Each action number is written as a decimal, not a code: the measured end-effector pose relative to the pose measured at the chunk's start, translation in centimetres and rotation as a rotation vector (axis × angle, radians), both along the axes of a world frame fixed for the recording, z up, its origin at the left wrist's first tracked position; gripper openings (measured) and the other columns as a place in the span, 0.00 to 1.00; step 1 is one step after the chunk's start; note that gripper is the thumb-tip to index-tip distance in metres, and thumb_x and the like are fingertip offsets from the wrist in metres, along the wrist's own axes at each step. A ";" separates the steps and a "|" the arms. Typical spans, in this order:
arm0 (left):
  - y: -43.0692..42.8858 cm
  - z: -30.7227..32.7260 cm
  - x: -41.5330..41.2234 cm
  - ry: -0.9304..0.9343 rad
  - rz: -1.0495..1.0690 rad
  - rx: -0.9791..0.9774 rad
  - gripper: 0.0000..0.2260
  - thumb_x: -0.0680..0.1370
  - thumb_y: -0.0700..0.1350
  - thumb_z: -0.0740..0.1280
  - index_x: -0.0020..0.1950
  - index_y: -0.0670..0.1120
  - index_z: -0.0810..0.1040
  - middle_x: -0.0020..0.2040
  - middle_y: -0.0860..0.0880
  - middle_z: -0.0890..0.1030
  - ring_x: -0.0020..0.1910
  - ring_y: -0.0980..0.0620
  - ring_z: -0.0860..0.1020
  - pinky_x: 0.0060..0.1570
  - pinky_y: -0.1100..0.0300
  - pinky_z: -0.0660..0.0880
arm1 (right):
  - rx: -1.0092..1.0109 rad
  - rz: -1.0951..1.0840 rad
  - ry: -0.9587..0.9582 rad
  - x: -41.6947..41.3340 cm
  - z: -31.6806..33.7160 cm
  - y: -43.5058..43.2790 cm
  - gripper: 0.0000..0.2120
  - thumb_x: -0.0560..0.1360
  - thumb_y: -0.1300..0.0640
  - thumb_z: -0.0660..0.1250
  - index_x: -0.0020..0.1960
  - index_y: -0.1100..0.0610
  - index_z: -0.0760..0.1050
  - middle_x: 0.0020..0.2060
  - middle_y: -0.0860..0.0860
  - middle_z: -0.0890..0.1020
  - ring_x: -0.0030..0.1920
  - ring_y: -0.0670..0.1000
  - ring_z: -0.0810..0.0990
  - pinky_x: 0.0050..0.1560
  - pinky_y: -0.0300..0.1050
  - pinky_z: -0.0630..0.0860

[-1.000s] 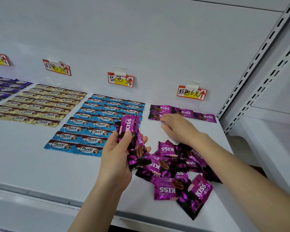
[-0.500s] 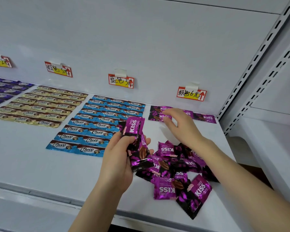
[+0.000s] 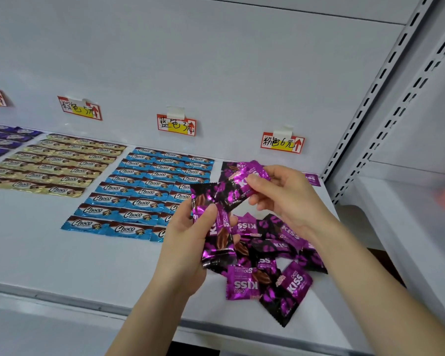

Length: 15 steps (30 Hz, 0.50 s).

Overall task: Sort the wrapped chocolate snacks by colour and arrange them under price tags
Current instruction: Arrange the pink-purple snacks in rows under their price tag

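- White metal shelf [image 3: 62,265] carries everything; the tags hang on its back wall.
- Tidy grids of blue snacks [image 3: 144,191] and, just to their left, gold snacks [image 3: 57,165] lie flat under their own tags; both groups look finished, I judge.
- At the right front lies the loose heap [image 3: 275,255] of magenta snacks, overlapping at all angles, some upside down; these are not yet arranged.
- Curled round a small stack [image 3: 216,232] of the same magenta snacks is the left hand [image 3: 188,247]; its thumb presses across the top wrapper.
- Raised above the heap, the right hand [image 3: 285,199] pinches a single snack [image 3: 244,183] near its upper end between thumb and fingers; whether its lower end touches the stack I cannot tell.
- Behind the hands, the back row [image 3: 231,167] of magenta snacks lies against the wall, partly hidden.
- Above that row hangs the pink price tag [image 3: 282,142]; the single snack probably belongs beneath it.
- Handling, as I judge it: each piece is light; the glossy foil is slippery and crinkles; the crimped ends are flimsy, so a pinch across the firmer middle should steer it better; the stack may fan out and slide if the thumb eases.
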<state>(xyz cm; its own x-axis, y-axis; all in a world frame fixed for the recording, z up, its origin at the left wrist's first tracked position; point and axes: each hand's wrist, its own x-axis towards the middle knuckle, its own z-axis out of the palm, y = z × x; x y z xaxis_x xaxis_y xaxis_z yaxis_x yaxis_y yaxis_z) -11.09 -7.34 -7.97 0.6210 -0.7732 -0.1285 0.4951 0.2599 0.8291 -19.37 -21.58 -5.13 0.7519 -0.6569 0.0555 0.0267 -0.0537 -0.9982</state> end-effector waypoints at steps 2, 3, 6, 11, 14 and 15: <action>-0.2 0.0 0.1 0.010 0.013 0.005 0.05 0.79 0.39 0.62 0.52 0.44 0.76 0.36 0.44 0.84 0.32 0.50 0.83 0.28 0.60 0.78 | 0.076 0.047 -0.039 -0.5 -0.2 -0.3 0.04 0.74 0.63 0.66 0.48 0.59 0.75 0.33 0.51 0.83 0.33 0.48 0.82 0.31 0.34 0.76; -0.3 0.0 0.1 0.018 0.019 0.006 0.05 0.79 0.39 0.62 0.52 0.44 0.76 0.35 0.44 0.83 0.32 0.50 0.83 0.28 0.60 0.78 | 0.105 0.059 -0.060 -0.7 -0.4 -0.5 0.05 0.73 0.62 0.66 0.50 0.59 0.74 0.35 0.51 0.84 0.35 0.49 0.83 0.33 0.35 0.77; -0.4 0.0 0.2 0.034 0.029 0.006 0.04 0.78 0.39 0.62 0.50 0.42 0.76 0.35 0.44 0.83 0.33 0.50 0.83 0.29 0.59 0.78 | 0.092 -0.019 -0.093 -1.7 -0.8 -2.3 0.08 0.74 0.63 0.66 0.52 0.54 0.74 0.38 0.51 0.84 0.39 0.51 0.84 0.37 0.36 0.78; -0.5 -0.1 0.2 0.065 0.039 0.026 0.05 0.78 0.38 0.62 0.50 0.42 0.76 0.35 0.45 0.84 0.34 0.50 0.84 0.28 0.59 0.78 | -0.515 -0.178 0.370 -3.2 -3.1 -6.8 0.09 0.75 0.67 0.63 0.45 0.54 0.75 0.44 0.49 0.79 0.48 0.50 0.78 0.47 0.37 0.71; -0.6 -0.1 0.2 0.079 0.039 0.043 0.05 0.78 0.38 0.61 0.51 0.42 0.76 0.36 0.45 0.84 0.35 0.50 0.84 0.28 0.60 0.78 | -0.722 -0.060 0.651 -4.2 -4.2 -8.2 0.12 0.73 0.68 0.63 0.52 0.56 0.76 0.51 0.48 0.78 0.55 0.50 0.75 0.54 0.38 0.68; -0.7 -0.2 0.2 0.083 0.039 0.049 0.05 0.78 0.38 0.61 0.50 0.43 0.76 0.35 0.45 0.84 0.35 0.50 0.84 0.28 0.60 0.78 | -0.730 -0.008 0.721 -4.6 -4.2 -8.5 0.14 0.72 0.67 0.64 0.55 0.55 0.76 0.54 0.48 0.78 0.57 0.50 0.74 0.57 0.39 0.68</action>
<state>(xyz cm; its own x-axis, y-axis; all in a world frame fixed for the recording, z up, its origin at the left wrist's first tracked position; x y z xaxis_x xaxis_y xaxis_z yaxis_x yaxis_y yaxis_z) -10.93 -8.00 -8.13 0.6362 -0.7402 -0.2177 0.5526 0.2402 0.7981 -23.93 -30.09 -9.32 0.7602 -0.6494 -0.0198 -0.5699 -0.6518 -0.5004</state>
